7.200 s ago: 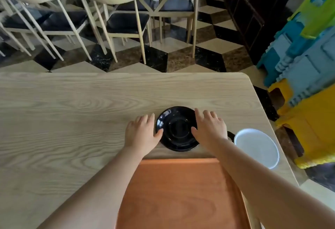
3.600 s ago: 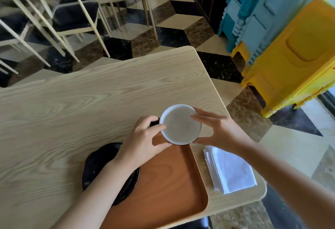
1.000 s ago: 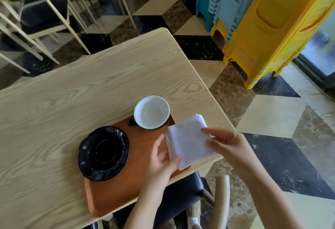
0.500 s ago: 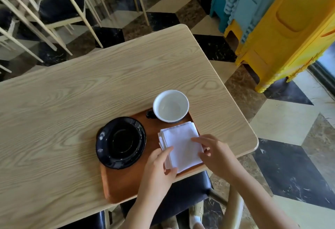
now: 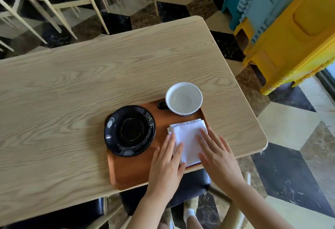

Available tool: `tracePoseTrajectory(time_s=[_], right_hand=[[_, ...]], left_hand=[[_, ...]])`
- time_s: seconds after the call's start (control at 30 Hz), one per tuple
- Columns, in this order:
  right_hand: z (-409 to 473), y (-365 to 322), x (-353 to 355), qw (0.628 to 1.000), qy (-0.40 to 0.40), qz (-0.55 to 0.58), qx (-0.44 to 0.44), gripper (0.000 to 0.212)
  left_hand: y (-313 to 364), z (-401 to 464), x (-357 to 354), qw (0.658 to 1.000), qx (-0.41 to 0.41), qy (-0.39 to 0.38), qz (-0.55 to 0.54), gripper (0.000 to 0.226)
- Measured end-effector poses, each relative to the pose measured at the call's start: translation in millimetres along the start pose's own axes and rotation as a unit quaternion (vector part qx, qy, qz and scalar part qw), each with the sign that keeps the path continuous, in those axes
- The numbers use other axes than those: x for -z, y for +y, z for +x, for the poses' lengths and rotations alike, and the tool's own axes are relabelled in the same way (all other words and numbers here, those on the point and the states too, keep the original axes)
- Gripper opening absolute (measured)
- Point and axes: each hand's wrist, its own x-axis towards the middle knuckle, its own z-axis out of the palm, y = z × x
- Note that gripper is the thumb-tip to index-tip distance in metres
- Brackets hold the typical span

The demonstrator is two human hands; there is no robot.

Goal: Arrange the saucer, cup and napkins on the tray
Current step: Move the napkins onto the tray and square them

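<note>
- Tray (image 5: 130,172) lies at the table's (image 5: 72,83) near edge.
- Saucer (image 5: 129,131) sits on its left, cup (image 5: 183,99) far right, napkins (image 5: 188,140) near right.
- Left hand (image 5: 167,163) and right hand (image 5: 216,153) press flat on the napkins, fingers straight, gripping nothing.
- No readable writing.

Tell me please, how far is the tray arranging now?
Done: saucer, cup and napkins all lie on the tray. In hand: left hand and right hand rest flat on the napkins. Left: only lifting the hands away, it seems.

Napkins (image 5: 188,138) perhaps half under fingers (image 5: 203,138)
</note>
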Motion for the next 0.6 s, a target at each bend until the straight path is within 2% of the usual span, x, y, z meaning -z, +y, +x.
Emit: tracePoseTrajectory(time_s=[0.1,0.27,0.4,0.6], right_hand=[[-1,-3,2,1.0,-0.02,-0.008,-0.006,0.059],[-1,-10,6,0.999,-0.033,-0.023,-0.026,0.049],[0,-24,15,0.997,-0.03,-0.048,-0.046,0.052],[16,-72,19,1.0,0.006,-0.017,0.014,0.047]], left_hand=[[-4,-1,-2,1.0,-0.006,-0.017,0.005,0.054],[-3,2,0,0.999,-0.012,-0.025,0.02,0.055],[-3,0,11,0.999,-0.013,-0.036,0.024,0.058],[-25,-15,47,0.999,0.002,0.029,0.018,0.052]])
